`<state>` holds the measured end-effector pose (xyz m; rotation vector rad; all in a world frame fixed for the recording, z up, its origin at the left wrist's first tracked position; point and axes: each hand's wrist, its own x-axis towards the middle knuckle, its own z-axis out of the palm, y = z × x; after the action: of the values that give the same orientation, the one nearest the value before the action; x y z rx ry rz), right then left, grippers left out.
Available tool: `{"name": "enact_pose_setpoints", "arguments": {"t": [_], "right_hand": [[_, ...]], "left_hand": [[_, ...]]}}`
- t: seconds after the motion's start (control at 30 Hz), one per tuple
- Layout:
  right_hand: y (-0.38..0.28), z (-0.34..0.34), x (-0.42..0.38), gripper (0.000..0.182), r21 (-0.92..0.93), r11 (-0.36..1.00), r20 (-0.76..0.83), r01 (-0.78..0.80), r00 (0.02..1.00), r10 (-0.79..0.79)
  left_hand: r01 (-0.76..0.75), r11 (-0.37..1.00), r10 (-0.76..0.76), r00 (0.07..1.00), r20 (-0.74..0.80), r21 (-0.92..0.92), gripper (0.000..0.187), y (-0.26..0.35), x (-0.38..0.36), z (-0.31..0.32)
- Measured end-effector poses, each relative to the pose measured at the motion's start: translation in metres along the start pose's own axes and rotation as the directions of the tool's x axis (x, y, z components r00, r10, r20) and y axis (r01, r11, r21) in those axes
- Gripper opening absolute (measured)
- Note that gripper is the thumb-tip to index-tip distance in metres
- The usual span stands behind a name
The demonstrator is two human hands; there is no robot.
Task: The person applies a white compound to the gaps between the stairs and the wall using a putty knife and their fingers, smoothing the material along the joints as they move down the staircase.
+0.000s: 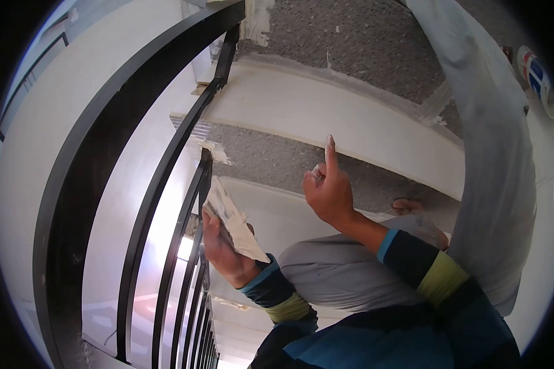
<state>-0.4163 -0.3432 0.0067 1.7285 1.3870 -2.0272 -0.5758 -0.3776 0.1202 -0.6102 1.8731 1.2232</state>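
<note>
My left hand (224,249) is wrapped round a flat board (232,222) coated with off-white paste, close beside the black railing bars. My right hand (330,194) is raised over the steps with its index finger stretched out and the other fingers curled in. Whitish paste coats the fingertips; nothing else is visible in this hand. Beyond it lies a white stair riser (326,114), with a speckled grey tread (271,158) below it.
A black metal railing (135,83) curves down the left side. My bent knees in grey trousers (492,123) fill the right and lower middle. A white bucket (537,80) with blue and red marks stands at the far right.
</note>
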Motion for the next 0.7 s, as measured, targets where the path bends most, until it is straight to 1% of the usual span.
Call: {"name": "enact_pose_setpoints", "arguments": {"t": [0.03,0.1,0.13,0.2,0.3,0.37,0.43,0.47,0.5,0.53,0.57,0.6,0.63,0.67,0.7], "right_hand": [[-0.001,0.0,0.003,0.078,-0.002,1.0,0.0,-0.024,1.0,0.024],[-0.005,0.001,0.005,0.078,0.013,0.999,0.027,-0.05,0.998,0.05],[-0.008,0.003,0.006,0.078,0.025,0.997,0.053,-0.077,0.996,0.075],[-0.013,0.007,0.007,0.077,0.049,0.995,0.057,-0.085,0.995,0.082],[-0.019,0.015,0.012,0.076,0.084,0.993,0.065,-0.082,0.995,0.077],[-0.022,0.021,0.018,0.076,0.098,0.992,0.074,-0.073,0.995,0.066],[-0.026,0.026,0.024,0.078,0.143,0.989,0.163,0.035,0.985,-0.058],[-0.029,0.025,0.025,0.078,0.143,0.989,0.162,0.035,0.985,-0.058],[-0.031,0.023,0.024,0.079,0.167,0.985,0.249,0.044,0.965,-0.085],[-0.033,0.021,0.023,0.08,0.19,0.98,0.333,0.05,0.936,-0.113],[-0.032,0.02,0.019,0.08,0.189,0.981,0.332,0.05,0.937,-0.112],[-0.028,0.018,0.014,0.08,0.145,0.988,0.286,0.047,0.954,-0.087],[-0.026,0.014,0.011,0.08,0.101,0.994,0.239,0.041,0.969,-0.064],[-0.024,0.009,0.009,0.08,0.099,0.994,0.237,0.042,0.969,-0.065],[-0.021,0.004,0.007,0.079,0.06,0.998,0.183,-0.006,0.983,-0.005]], "left_hand": [[0.0,1.0,0.0,1.0,0.0,0.0,0.043,0.001,0.0,0.008],[-0.015,1.0,0.01,0.982,-0.188,-0.023,0.03,0.002,-0.001,0.024],[-0.016,1.0,0.011,0.981,-0.191,-0.021,0.03,0.002,-0.002,0.023],[0.001,1.0,-0.007,0.967,-0.254,-0.024,0.027,0.001,-0.001,0.022],[0.01,1.0,-0.003,0.965,-0.261,0.024,0.026,0.001,-0.002,0.02],[0.005,1.0,-0.003,0.965,-0.263,0.007,0.027,0.001,-0.002,0.019],[-0.002,1.0,-0.001,0.965,-0.261,-0.01,0.028,0.0,-0.002,0.015],[0.005,1.0,-0.007,0.98,-0.197,-0.009,0.033,0.0,-0.003,0.008],[0.012,1.0,-0.013,0.991,-0.131,-0.007,0.038,0.0,-0.003,0.003],[0.014,1.0,-0.015,0.992,-0.128,-0.007,0.038,0.0,-0.002,0.001],[0.006,1.0,-0.002,0.994,-0.112,0.028,0.038,0.0,-0.001,-0.001],[-0.003,0.998,0.009,0.995,-0.095,0.063,0.038,-0.001,-0.001,-0.002],[-0.001,0.998,0.007,0.996,-0.092,0.062,0.038,-0.001,-0.001,0.0],[-0.001,0.999,0.007,0.994,-0.108,0.053,0.038,-0.001,-0.001,0.002],[-0.002,0.999,0.008,0.992,-0.125,0.045,0.039,0.0,-0.001,0.005]]}}
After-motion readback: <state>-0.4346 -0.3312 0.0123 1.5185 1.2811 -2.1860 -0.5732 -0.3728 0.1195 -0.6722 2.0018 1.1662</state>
